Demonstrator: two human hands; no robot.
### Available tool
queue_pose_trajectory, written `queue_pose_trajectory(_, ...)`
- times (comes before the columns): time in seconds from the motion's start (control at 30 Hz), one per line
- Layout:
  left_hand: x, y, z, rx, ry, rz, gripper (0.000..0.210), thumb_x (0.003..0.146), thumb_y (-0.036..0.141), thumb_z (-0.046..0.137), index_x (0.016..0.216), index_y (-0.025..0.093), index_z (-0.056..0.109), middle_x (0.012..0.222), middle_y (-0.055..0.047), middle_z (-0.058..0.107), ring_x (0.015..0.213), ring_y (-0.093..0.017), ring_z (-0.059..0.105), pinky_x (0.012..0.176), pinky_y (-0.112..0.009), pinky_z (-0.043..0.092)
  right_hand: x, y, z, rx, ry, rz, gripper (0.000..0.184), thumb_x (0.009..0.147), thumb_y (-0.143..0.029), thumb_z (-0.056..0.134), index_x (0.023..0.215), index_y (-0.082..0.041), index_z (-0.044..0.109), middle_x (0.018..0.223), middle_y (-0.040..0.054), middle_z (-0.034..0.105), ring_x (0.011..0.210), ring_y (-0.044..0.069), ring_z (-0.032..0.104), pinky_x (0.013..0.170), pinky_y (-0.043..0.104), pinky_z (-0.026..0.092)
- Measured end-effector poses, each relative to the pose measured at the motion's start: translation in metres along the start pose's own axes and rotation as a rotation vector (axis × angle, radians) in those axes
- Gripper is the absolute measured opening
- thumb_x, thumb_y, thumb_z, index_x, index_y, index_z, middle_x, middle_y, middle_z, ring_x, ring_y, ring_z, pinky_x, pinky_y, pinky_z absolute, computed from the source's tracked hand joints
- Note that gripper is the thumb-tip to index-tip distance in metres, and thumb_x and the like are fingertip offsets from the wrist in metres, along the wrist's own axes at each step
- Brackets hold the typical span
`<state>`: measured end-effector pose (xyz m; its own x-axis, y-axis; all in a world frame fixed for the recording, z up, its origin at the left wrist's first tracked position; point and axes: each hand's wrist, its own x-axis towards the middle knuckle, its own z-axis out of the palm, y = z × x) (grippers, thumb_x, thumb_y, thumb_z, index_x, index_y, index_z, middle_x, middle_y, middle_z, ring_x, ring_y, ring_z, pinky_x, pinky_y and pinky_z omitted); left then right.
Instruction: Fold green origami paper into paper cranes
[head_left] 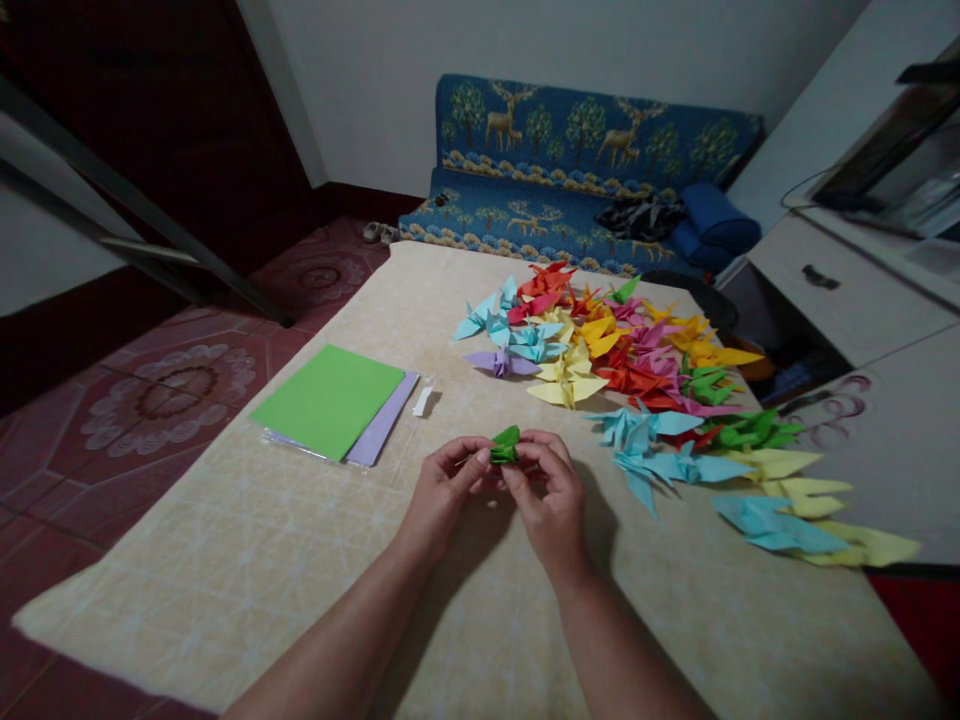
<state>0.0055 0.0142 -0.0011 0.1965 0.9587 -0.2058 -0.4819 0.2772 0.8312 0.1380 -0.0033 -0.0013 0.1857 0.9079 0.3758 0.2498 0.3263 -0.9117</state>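
Between my two hands is a small piece of folded green paper (505,445), held above the table near its middle. My left hand (456,480) pinches its left side with thumb and fingers. From the other side, my right hand (546,485) grips it with thumb and fingertips. The paper's lower part is partly hidden by the fingers. Many folded paper cranes in several colours (570,380) lie to the right and beyond my hands, with a light blue crane (634,435) nearest my right hand.
A stack of green paper sheets (330,400) with purple sheets (382,425) lies at left on clear plastic. Beside it sits a small white strip (422,402). A cream cloth (225,560) covers the table. Behind stands a blue patterned sofa (540,215); a white cabinet (862,290) is at right.
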Motion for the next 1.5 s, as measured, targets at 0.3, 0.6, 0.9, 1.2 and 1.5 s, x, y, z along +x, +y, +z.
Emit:
queue_pose_trajectory(0.3, -0.001, 0.001, 0.001, -0.002, 0.015, -0.002, 0.025, 0.074, 0.034, 0.077, 0.089, 0.014, 0.072, 0.083, -0.005, 0.071, 0.073, -0.015, 0.065, 0.075, -0.031, 0.054, -0.002, 0.000, -0.005, -0.005, -0.049, 0.007, 0.015, 0.083, -0.023, 0.060, 0.097, -0.021, 0.065, 0.109, 0.0076, 0.057, 0.086, 0.019, 0.062, 0.066, 0.027, 0.052)
queue_pose_trajectory(0.6, -0.001, 0.004, 0.003, 0.174, 0.020, 0.028, 0.033, 0.065, 0.027, 0.083, 0.090, 0.013, 0.066, 0.075, -0.005, 0.073, 0.064, -0.016, 0.067, 0.054, -0.022, 0.047, 0.002, 0.008, 0.000, -0.010, 0.066, -0.021, 0.010, 0.087, -0.020, 0.057, 0.078, -0.020, 0.063, 0.092, 0.0051, 0.060, 0.088, 0.019, 0.061, 0.069, 0.028, 0.051)
queue_pose_trajectory(0.9, -0.001, 0.002, 0.003, 0.321, 0.152, 0.129, 0.021, 0.064, 0.028, 0.082, 0.074, 0.012, 0.073, 0.067, -0.006, 0.073, 0.057, -0.014, 0.063, 0.054, -0.023, 0.047, -0.001, 0.013, 0.002, -0.019, 0.057, 0.062, 0.005, 0.086, -0.024, 0.060, 0.083, -0.020, 0.060, 0.089, 0.0037, 0.060, 0.074, 0.015, 0.060, 0.060, 0.025, 0.048)
queue_pose_trajectory(1.2, -0.001, -0.003, 0.004, 0.280, 0.179, 0.197, 0.019, 0.064, 0.027, 0.082, 0.073, 0.014, 0.072, 0.068, -0.005, 0.073, 0.060, -0.016, 0.066, 0.060, -0.025, 0.052, -0.008, 0.013, 0.011, 0.039, 0.080, 0.179, 0.013, 0.084, -0.028, 0.064, 0.089, -0.020, 0.056, 0.078, 0.0004, 0.059, 0.065, 0.014, 0.060, 0.057, 0.023, 0.051)
queue_pose_trajectory(1.5, -0.008, 0.004, 0.008, 0.475, 0.066, 0.292, 0.016, 0.076, 0.028, 0.074, 0.089, 0.020, 0.080, 0.092, -0.011, 0.077, 0.083, -0.024, 0.070, 0.077, -0.033, 0.053, -0.003, 0.015, 0.005, 0.032, 0.070, 0.156, 0.010, 0.085, -0.026, 0.061, 0.093, -0.019, 0.063, 0.088, 0.0046, 0.067, 0.080, 0.018, 0.064, 0.068, 0.028, 0.052)
